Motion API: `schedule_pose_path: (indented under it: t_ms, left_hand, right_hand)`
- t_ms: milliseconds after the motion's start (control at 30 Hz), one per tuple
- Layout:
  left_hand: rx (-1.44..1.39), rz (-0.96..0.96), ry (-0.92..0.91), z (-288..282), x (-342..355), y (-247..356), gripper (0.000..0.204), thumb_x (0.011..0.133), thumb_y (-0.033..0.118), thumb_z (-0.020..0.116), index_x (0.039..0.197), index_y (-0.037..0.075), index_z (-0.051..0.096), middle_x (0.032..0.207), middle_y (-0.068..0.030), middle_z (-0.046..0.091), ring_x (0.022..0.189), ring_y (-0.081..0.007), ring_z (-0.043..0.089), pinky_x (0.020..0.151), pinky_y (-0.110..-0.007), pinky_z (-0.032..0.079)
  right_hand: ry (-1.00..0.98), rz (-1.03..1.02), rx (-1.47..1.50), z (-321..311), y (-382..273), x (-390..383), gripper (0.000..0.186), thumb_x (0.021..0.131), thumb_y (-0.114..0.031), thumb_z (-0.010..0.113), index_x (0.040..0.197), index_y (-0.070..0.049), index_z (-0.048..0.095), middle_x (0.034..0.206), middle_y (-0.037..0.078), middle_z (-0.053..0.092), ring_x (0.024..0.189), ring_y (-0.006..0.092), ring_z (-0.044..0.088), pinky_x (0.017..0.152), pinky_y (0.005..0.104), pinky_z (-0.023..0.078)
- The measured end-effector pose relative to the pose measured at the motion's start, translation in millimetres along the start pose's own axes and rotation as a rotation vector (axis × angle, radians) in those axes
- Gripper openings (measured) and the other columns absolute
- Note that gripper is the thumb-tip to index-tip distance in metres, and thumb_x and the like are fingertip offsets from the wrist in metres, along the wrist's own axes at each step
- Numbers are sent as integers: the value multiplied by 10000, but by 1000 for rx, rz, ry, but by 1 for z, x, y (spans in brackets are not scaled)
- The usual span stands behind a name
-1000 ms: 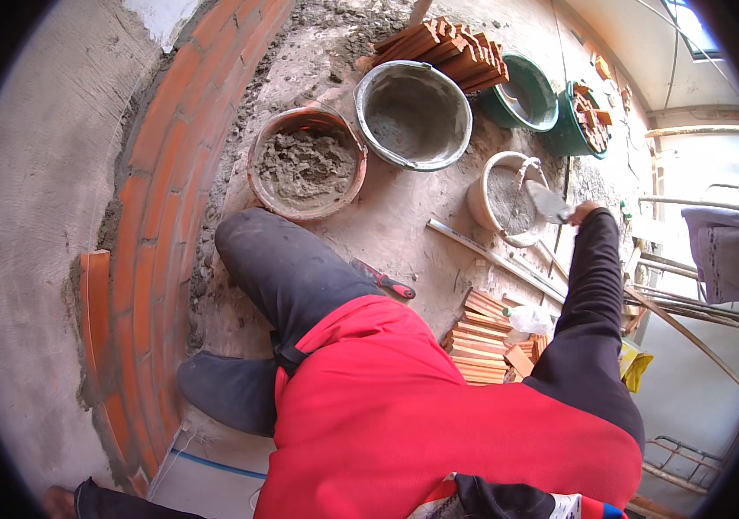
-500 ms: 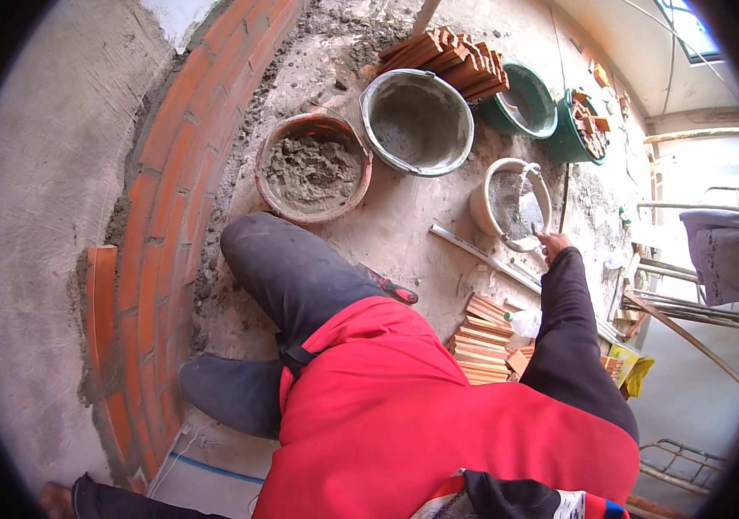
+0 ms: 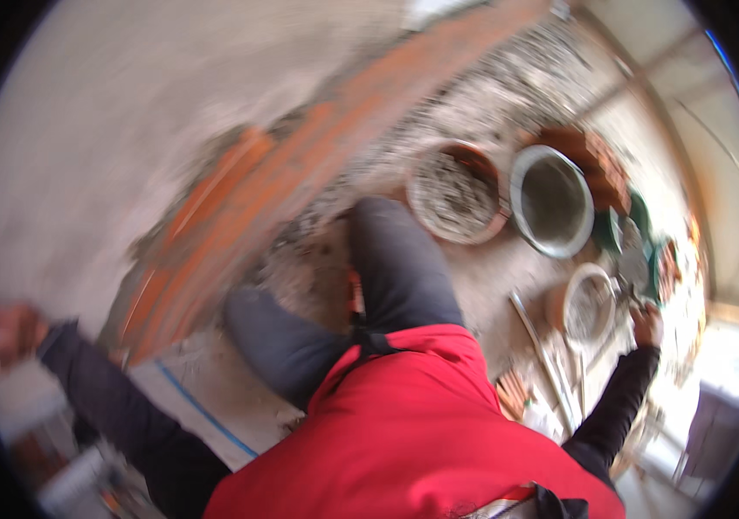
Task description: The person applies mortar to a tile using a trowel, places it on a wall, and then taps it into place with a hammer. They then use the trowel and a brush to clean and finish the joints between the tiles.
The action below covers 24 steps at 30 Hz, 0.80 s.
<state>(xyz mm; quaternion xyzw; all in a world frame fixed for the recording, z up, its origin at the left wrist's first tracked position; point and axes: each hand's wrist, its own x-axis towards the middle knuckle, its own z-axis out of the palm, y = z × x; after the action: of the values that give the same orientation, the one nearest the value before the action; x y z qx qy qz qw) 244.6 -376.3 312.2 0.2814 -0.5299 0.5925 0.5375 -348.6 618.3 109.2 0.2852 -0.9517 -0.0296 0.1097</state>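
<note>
The picture is blurred by motion. My right hand grips a trowel whose grey blade is raised beside the white bucket of grey mix. My left hand is out at the far left against the pale plaster surface, too smeared to show how its fingers lie. Ahead of my bent legs are an orange bucket of lumpy mortar and a grey bucket with a mortar-coated inside. A strip of orange brickwork runs diagonally along the plastered surface on the left.
Behind the buckets lie stacked tiles and green tubs. Metal bars and more tiles lie by my right side. A blue line crosses the floor at lower left.
The view has swung, shifting brickwork and buckets in the picture. The trowel has risen from the white bucket. My left arm has come up into view at the left.
</note>
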Motion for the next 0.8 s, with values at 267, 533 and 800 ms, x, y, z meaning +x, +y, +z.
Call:
schedule_pose_path:
  t_ms: [267, 533, 800]
  left_hand:
    - [-65, -69, 28, -18, 20, 9, 590, 932, 512, 568, 1156, -34, 571, 1176, -213, 590, 1135, -402, 531, 1008, -509, 372]
    - [-167, -89, 10, -26, 26, 11, 607, 932, 521, 577, 1182, -31, 554, 1211, -234, 575, 1206, -388, 497, 1053, -513, 313]
    - [-89, -63, 48, -30, 34, 26, 539, 1001, 371, 512, 1332, -54, 505, 1394, -288, 505, 1282, -462, 468, 1102, -540, 315]
  right_hand:
    - [-326, -179, 450, -122, -365, 219, 220, 802, -164, 716, 895, 19, 637, 750, 173, 609, 692, 300, 598, 677, 401, 459]
    - [-582, -875, 589, -202, -613, 275, 216, 792, -153, 731, 815, 41, 639, 670, 158, 562, 618, 254, 557, 630, 381, 446]
    - [-1045, -1106, 373, -200, -751, 308, 223, 911, -197, 675, 926, 22, 714, 630, 36, 572, 544, 127, 536, 509, 321, 440]
